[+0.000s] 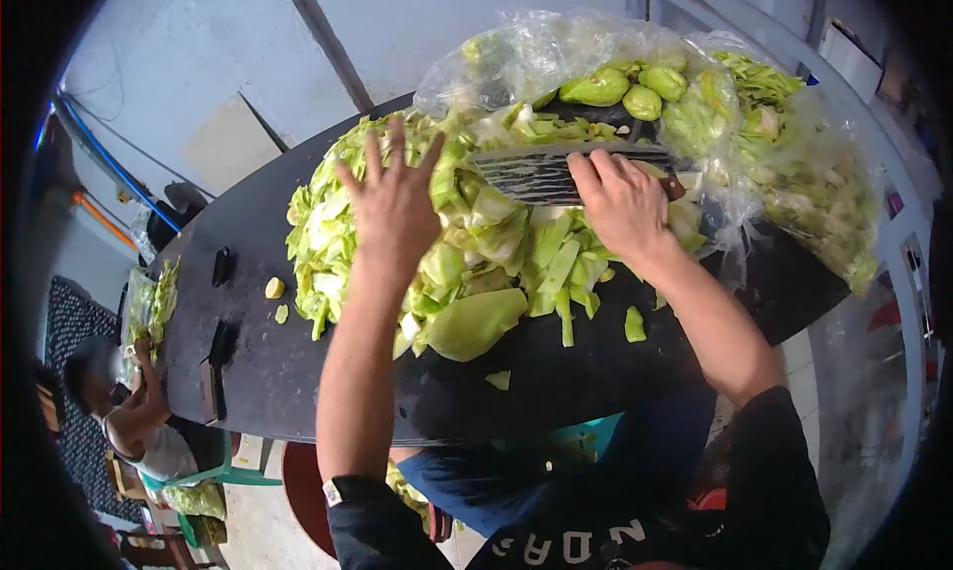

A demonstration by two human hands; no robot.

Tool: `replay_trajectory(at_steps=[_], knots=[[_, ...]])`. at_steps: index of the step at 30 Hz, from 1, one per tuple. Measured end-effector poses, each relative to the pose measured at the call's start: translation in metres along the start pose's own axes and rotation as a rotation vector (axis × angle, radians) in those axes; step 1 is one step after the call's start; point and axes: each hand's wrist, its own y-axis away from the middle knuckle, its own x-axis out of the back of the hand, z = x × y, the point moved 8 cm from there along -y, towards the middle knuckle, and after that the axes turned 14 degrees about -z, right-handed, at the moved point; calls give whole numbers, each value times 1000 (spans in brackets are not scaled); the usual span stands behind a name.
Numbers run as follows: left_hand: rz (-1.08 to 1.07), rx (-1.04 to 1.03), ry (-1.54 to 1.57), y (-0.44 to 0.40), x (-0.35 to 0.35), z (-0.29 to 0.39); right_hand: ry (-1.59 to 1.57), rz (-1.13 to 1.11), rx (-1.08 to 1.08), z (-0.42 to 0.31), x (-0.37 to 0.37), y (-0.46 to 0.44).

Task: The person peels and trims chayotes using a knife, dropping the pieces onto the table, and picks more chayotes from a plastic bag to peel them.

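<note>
My left hand (395, 208) is spread wide over a big heap of chopped pale-green leaves (328, 242) that look like cabbage; its palm hides part of the heap. My right hand (625, 203) is closed over a broad knife (526, 176), its fingers across the blade near the handle. The blade lies sideways with its tip toward the heap, and it is streaked with wet bits. Loose cut strips (558, 267) lie below the knife. One large uncut leaf (476, 325) rests at the heap's near edge.
Clear plastic bags (516, 64) stand along the back, with whole chayotes (596, 86) and more cut greens (804, 193) at the right. Small dark objects (222, 266) and a yellowish piece (275, 288) lie on the dark table (268, 371). Another person (149, 421) sits at the left end.
</note>
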Motion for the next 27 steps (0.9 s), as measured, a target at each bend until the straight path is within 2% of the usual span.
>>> replay_trajectory(at_steps=[3, 5, 8, 10, 14, 18, 21, 22, 23, 24, 25, 27], knots=[[-22, 53, 44, 25, 27, -9, -20, -8, -24, 3, -1, -1], [-229, -224, 436, 47, 10, 7, -39, 24, -11, 0, 6, -2], [-319, -331, 449, 91, 5, 48, -139, -39, -71, 4, 7, 1], [-579, -326, 431, 104, -23, 64, -169, -54, -87, 3, 7, 3], [-493, -357, 372, 108, -31, 70, -265, -88, -136, 5, 14, 4], [-471, -310, 483, 105, -28, 68, -346, -134, -168, 8, 15, 6], [-373, -210, 544, 100, -27, 63, -405, -148, -191, 10, 15, 9], [-325, -107, 654, 95, -25, 54, -417, -170, -200, 10, 13, 10], [-270, -1, 764, 91, -24, 45, -421, -170, -207, 11, 12, 11], [17, 18, 717, 89, -7, 35, -421, -174, -204, 12, 12, 11], [181, 26, 705, 89, 2, 24, -421, -179, -205, 13, 12, 12], [309, 9, 549, 86, 27, 10, -429, -189, -223, 15, 12, 12]])
